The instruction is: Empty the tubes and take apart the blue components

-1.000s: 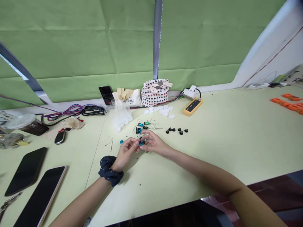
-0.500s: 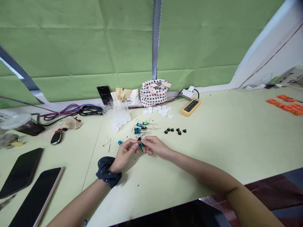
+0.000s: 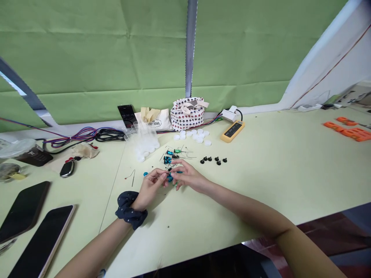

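Observation:
My left hand (image 3: 150,187), with a dark scrunchie (image 3: 129,209) on the wrist, pinches a small blue capacitor (image 3: 170,176) by its thin wire leads. My right hand (image 3: 188,178) meets it from the right, fingers closed on the same blue part. Both hands rest low over the pale green table (image 3: 261,170). Just beyond them lies a small heap of blue and green capacitors (image 3: 171,155) with loose wire leads. One more blue piece (image 3: 145,174) lies to the left of my left fingers.
Several black screws (image 3: 213,159) lie right of the heap, white caps (image 3: 193,135) and clear cups (image 3: 144,139) behind it. A yellow meter (image 3: 232,131), a patterned basket (image 3: 187,113), cables (image 3: 87,135), two phones (image 3: 34,227) at left, orange parts (image 3: 349,130) far right.
The hands stay together on the blue part, its wire leads now drawn out to the left. The view has drifted slightly, nothing else on the table moved.

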Motion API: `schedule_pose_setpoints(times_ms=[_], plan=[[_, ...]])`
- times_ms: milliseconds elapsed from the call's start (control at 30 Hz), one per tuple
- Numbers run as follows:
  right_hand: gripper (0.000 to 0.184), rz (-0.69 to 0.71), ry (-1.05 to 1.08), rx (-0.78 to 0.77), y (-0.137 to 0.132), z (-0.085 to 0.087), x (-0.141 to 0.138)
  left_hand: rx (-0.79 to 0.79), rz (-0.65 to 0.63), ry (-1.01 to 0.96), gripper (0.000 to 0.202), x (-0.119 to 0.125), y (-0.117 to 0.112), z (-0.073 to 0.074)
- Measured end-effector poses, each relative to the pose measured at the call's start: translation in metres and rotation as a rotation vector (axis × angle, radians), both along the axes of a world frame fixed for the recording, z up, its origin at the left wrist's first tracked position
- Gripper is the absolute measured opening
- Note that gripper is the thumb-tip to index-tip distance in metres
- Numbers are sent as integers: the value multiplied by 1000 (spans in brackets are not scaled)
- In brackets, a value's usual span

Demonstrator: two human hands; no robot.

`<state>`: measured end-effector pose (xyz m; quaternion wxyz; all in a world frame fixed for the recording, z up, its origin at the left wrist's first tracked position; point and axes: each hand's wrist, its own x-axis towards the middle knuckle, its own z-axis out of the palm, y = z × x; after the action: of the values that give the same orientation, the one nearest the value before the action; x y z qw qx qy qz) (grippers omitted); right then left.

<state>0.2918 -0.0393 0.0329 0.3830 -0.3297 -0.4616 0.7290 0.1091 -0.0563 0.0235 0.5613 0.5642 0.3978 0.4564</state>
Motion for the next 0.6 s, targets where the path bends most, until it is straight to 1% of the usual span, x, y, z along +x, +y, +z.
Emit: schedule_pose_setpoints(times_ms=[67,100,133,200,233,267,300,367,433,500,533,600], plan=[[43,82,-51,-63,0,-2,-1,-1,-19,4,20,0,0,1],[43,106,-69,-61,1,-3,-1,-2,-23,7,20,1,-1,1],[41,105,-71,-34,1,-4,-1,-3,-21,12,20,1,-1,1],[39,40,-32,45,1,-5,-1,0,-7,17,20,1,-1,0],[44,1,-6,65,1,-5,-1,2,-1,17,20,0,0,0],[49,-23,13,58,1,-4,-1,5,3,15,20,0,0,-1],[49,-21,18,27,1,-4,-1,6,2,12,20,0,0,-1],[40,37,-14,-50,1,-3,-2,5,-8,11,19,-1,0,-2],[41,66,-63,-49,0,-3,-2,0,-12,17,19,-1,0,-3],[36,9,-66,34,-1,-2,-2,2,-3,16,19,-1,0,-3],[37,-36,-49,69,-1,-2,-2,4,3,14,19,-2,0,-3],[50,-79,-10,62,-2,-1,-2,8,5,9,19,-2,0,-4]])
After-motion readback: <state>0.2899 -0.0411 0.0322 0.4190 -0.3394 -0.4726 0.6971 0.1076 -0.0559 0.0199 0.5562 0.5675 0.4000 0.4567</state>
